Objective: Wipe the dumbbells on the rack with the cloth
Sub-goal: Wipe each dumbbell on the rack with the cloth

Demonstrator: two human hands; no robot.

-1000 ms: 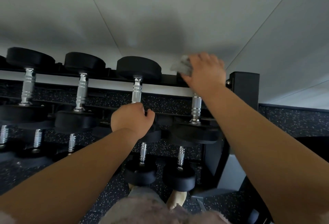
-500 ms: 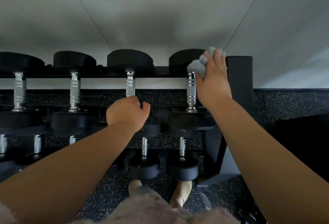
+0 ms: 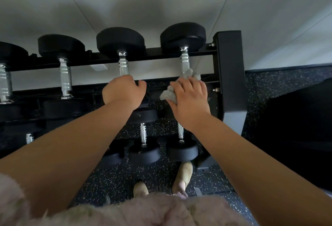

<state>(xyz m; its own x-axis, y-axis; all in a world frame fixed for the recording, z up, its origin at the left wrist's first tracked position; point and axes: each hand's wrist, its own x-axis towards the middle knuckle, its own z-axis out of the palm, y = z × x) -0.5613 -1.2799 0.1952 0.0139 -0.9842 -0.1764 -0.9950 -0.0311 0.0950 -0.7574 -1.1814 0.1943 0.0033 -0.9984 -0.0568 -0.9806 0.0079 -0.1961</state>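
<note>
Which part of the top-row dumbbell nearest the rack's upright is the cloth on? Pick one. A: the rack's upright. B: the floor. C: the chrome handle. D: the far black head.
C: the right hand presses the grey cloth against the lower part of the chrome handle, below the far black head.

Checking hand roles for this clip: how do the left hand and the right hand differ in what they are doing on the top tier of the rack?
The left hand is bare and curls round the chrome handle of the second dumbbell from the right; the right hand holds a grey cloth against the handle of the rightmost dumbbell. The left hand's fingers are curled in a fist; the right hand's lie flatter, spread over the cloth. Both reach to the same top tier of the rack.
</note>
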